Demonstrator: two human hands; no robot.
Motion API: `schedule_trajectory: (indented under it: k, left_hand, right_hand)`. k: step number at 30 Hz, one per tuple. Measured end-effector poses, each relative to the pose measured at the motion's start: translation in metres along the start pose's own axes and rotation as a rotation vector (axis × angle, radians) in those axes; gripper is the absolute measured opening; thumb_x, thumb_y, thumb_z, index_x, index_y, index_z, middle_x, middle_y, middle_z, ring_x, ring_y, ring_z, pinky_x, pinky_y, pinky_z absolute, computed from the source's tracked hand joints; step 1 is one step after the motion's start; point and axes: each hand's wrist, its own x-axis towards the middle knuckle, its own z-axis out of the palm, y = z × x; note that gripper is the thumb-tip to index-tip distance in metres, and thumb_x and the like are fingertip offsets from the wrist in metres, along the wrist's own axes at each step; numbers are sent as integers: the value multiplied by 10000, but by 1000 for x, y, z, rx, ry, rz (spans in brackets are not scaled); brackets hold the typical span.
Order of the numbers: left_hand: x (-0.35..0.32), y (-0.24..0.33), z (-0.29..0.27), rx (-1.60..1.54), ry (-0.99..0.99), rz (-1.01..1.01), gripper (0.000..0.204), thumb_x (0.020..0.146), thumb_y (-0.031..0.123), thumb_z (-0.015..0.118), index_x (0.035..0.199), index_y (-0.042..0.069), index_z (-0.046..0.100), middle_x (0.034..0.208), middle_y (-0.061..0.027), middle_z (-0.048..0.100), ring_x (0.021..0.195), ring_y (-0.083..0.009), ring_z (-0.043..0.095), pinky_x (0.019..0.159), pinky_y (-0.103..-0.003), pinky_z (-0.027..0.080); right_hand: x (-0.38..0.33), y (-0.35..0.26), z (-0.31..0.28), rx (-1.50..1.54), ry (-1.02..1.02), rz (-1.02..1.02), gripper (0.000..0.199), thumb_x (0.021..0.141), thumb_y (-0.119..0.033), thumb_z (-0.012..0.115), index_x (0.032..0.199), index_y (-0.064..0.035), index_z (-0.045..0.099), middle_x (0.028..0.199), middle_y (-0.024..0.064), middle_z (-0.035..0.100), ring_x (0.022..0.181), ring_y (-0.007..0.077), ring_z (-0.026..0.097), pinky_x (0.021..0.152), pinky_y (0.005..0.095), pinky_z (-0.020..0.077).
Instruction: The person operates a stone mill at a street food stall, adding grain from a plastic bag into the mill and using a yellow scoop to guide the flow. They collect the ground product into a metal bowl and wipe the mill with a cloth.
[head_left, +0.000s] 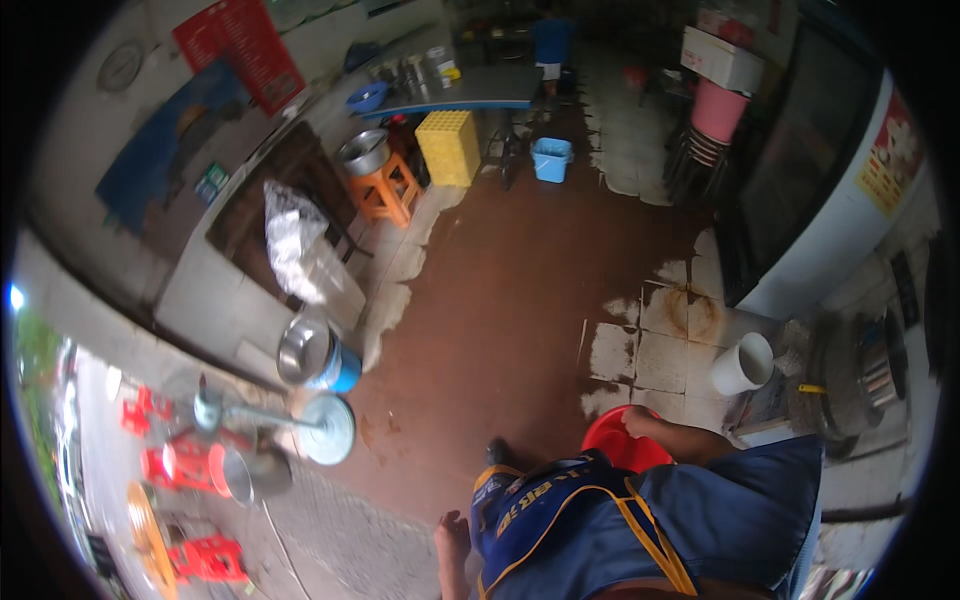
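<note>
Right hand [640, 422], low in the frame right of centre, grips the rim of a red basin [610, 440], fingers closed over its edge; the basin is carried in front of the blue apron [600, 520], which hides its lower part. Left hand [452, 535], at the lower edge left of the apron, hangs at the side with nothing in it; whether its fingers are spread or curled cannot be told.

A white bucket [742, 364] stands on the pale tiles right of the basin, near it but apart.

Signs and packages:
- A red rectangular sign [240, 45] with pale lettering hangs on the wall, upper left.
- A white cardboard box [722, 58] rests on a stack of pink stools [718, 110], upper right.
- A yellow label [892, 160] with red print sits on the white cabinet, right edge.
- A yellow crate [449, 148] stands top centre, with a small blue bin [551, 159] just right of it.
- A crumpled clear plastic bag [292, 245] lies on the counter, left of centre.
</note>
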Motion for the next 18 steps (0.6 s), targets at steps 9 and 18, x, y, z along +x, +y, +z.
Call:
schedule_trajectory:
  k: [9,18]
  left_hand:
    - [341,160,-84,146,-137,647,220,869,80,599,1059,-5,670,1032,-228,674,912,-396,666,794,-442,546]
    - [455,294,110,280,-658,1019,264,889,99,550,1085,-50,643,1076,-246,659,987,-384,644,853,-435,526]
  right_hand:
    - [-51,-63,-29,490,657,467,207,870,-233,643,887,-40,715,708,115,699,609,214,699,549,350,575]
    - [-110,-106,-5,1741,878,1047,107,835,8,551,795,-32,642,737,169,722,598,230,724,501,346,609]
